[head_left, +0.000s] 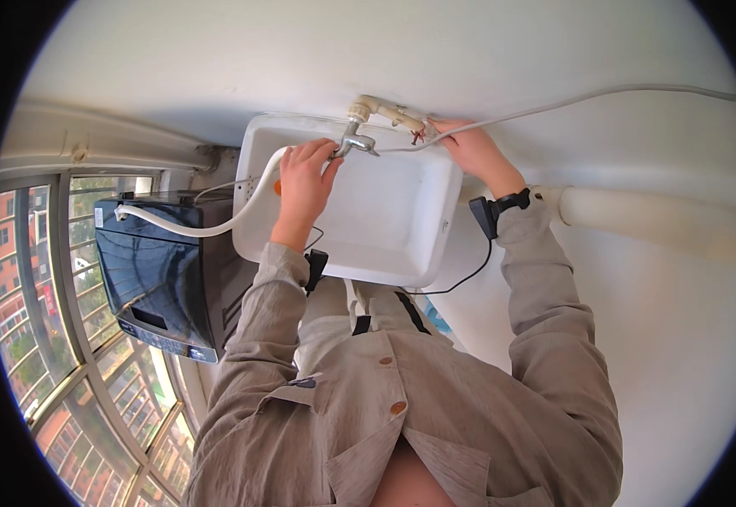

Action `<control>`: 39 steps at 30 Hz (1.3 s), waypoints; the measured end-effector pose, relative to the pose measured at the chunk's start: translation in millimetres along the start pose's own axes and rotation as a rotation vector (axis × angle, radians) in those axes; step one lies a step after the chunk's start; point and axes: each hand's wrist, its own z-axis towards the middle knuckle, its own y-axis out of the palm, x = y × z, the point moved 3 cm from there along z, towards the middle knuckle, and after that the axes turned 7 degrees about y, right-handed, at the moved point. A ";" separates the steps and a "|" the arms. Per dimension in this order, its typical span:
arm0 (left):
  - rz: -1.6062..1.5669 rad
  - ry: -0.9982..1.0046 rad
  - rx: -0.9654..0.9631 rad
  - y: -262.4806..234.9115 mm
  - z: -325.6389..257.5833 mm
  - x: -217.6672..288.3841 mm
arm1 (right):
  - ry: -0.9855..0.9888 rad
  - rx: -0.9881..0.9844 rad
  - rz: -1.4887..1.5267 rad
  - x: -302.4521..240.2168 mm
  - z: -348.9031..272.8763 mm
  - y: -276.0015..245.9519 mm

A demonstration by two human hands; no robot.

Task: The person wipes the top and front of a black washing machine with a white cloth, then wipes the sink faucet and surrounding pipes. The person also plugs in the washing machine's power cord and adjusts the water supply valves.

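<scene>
Silver metal makes up the tap (353,140), which juts from a cream pipe (381,110) on the wall above the far edge of a white sink (385,221). At the tap's left side, the left hand (304,176) has its fingers and thumb closed round the end of a white hose (254,207), so the tap sits just beyond the fingertips, to their right. The exact join between hose and tap is hidden by the fingers. From that grip the hose bends down and left to the top of a black washing machine (165,279) beside the sink.

Right of the tap, the right hand (469,150) reaches to the right end of the cream pipe, its fingertips beside a small reddish-brown piece (418,135); whether they pinch anything cannot be told. A thin grey cable (571,102) passes at this hand and runs left toward the tap, its other stretch curving along the wall to the right.

An orange spot (277,188) shows on the sink behind the left hand. Each wrist wears a black band. Farther out, a thick pale pipe (655,221) follows the wall at right, and a barred window (89,296) stands left of the washing machine.
</scene>
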 end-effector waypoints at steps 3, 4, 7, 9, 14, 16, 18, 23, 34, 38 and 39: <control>0.015 -0.002 0.000 1.0 -0.9 -1.3 | 0.250 -0.091 -0.430 10.5 -19.6 -5.9; 0.018 -0.008 -0.004 1.4 -1.0 -1.8 | 0.152 -0.043 -0.424 6.0 -30.0 -11.6; 0.021 -0.017 -0.010 2.0 -1.3 -2.1 | 0.044 0.096 -0.491 -19.0 -69.5 -18.4; 0.032 -0.021 0.000 1.6 -1.8 -0.9 | 0.063 0.098 -0.528 -47.7 -94.9 -19.4; 0.002 -0.027 -0.023 -1.2 0.6 -2.2 | 0.202 0.171 -0.152 -107.8 -88.7 -10.3; -0.011 -0.038 -0.048 -1.2 1.5 -3.5 | 0.080 0.340 -0.100 -122.1 -62.9 7.4; -0.021 -0.021 -0.030 -1.9 1.4 -3.9 | -0.051 0.452 -0.099 -123.9 -17.5 33.7; -0.031 0.038 -0.020 -2.5 2.5 -11.0 | 0.087 0.284 -0.466 -97.7 63.9 102.5; -0.142 0.112 -0.137 -3.5 15.0 -29.3 | 0.057 0.510 -0.488 -92.6 58.0 102.9; -0.144 0.152 -0.175 -9.4 20.4 -30.1 | 0.178 0.477 -0.528 -88.0 62.2 104.4; -0.148 0.158 -0.185 -10.9 20.6 -30.0 | 0.196 0.473 -0.556 -86.4 55.3 98.5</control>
